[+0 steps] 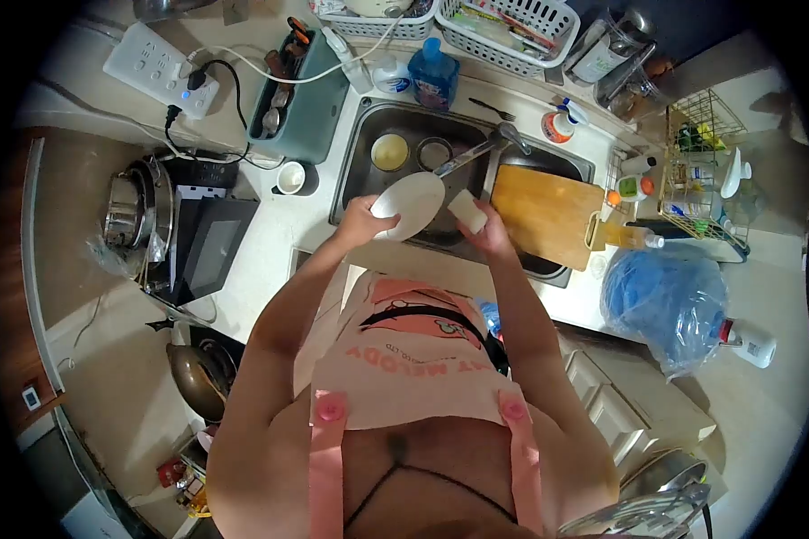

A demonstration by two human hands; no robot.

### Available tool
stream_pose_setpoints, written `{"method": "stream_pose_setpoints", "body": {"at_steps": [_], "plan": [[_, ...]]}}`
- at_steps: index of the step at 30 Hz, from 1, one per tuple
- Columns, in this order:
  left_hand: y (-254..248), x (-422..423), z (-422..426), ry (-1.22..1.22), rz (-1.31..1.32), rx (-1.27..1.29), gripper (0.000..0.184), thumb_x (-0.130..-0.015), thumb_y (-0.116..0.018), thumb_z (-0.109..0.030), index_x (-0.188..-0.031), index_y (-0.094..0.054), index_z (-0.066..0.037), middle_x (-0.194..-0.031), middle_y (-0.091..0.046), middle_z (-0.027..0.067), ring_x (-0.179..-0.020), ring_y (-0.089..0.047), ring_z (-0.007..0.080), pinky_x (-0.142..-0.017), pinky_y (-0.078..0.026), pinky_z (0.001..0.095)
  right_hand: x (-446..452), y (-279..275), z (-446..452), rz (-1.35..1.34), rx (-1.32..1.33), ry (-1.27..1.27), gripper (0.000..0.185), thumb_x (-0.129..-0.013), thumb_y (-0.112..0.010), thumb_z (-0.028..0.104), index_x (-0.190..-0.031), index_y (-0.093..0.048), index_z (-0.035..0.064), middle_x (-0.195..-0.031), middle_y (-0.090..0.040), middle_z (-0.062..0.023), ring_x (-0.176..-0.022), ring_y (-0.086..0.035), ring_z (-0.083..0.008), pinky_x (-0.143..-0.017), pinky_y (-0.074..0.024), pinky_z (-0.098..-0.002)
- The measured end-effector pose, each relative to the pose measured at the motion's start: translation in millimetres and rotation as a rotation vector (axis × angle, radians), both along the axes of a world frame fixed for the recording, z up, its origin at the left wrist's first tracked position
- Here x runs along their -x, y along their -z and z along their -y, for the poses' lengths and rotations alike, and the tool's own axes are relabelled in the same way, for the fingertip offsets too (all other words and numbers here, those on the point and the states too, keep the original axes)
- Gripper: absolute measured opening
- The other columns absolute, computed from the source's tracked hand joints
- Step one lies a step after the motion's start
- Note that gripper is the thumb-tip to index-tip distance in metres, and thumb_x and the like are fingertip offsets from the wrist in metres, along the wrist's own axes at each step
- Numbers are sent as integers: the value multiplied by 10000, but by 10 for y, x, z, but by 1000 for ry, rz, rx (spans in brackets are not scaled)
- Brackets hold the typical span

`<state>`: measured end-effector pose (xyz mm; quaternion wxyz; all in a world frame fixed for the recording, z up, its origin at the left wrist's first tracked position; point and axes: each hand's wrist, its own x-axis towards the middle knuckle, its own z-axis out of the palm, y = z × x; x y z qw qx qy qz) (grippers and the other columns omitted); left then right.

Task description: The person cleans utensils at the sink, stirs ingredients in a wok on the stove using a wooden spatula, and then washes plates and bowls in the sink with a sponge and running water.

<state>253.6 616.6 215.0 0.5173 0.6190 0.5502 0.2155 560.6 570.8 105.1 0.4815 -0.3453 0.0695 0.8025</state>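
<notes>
Plate point(411, 203), white and round, is up over the front part of the big sink basin point(366, 148). The person's left hand point(367, 225) has it pinched tight at its left edge, with the thumb on top. The right hand point(489, 235) has its fingers closed on a white sponge point(466, 212). The sponge is just beside the right edge of the plate, and the two do not touch.

In the back part of the big basin are two round things. The left one point(389, 152) looks pale yellow inside. The right one point(434, 154) is darker. The silver tap point(510, 135) comes from the back edge of the sink and points over the big basin. A wooden board point(546, 211) lies on top of the small basin at the right, and it covers much of it.

On the counter point(247, 278), a white cup point(290, 177) is near the sink's left edge. A blue bottle point(434, 76) stands behind the sink's back edge. A dark fork point(493, 110) lies to its right. A bottle with an orange label point(557, 127) is near the back right corner.
</notes>
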Motion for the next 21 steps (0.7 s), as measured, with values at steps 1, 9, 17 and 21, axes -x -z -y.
{"method": "stream_pose_setpoints", "body": {"at_steps": [1, 9, 17, 21], "plan": [[-30, -8, 22, 2, -22, -4, 314, -754, -792, -222, -981, -736, -12, -863, -752, 134, -774, -727, 197, -730, -548, 328, -13, -5, 24, -22, -7, -36, 407, -997, -518, 289, -1316, -548, 38, -1275, -614, -145, -1119, -616, -317, -962, -525, -446], [-285, 277, 242, 816, -588, -827, 218, -771, -688, -219, -964, -627, -137, -996, -654, 11, -960, -650, 215, -686, -577, 365, 81, 147, -54, 264, 46, 10, 287, -944, -554, 353, -1107, -609, 124, -857, -603, -39, -703, -575, -153, -547, -435, -294], [-90, 1028, 820, 543, -642, -798, 94, -792, -659, -190, -873, -626, -155, -905, -603, 3, -858, -631, 201, -627, -564, 323, 235, 703, -522, 916, 94, -173, 255, -842, -736, 342, -742, -578, 170, -660, -544, 13, -518, -506, -126, -426, -365, -289], [158, 1528, 1133, 473, -853, -676, 17, -820, -646, -178, -834, -637, -178, -892, -616, 5, -857, -636, 199, -643, -571, 339, 28, 2460, -823, 1412, 255, 97, 226, -839, -738, 298, -744, -626, 125, -665, -576, 10, -559, -574, -168, -474, -429, -363]]}}
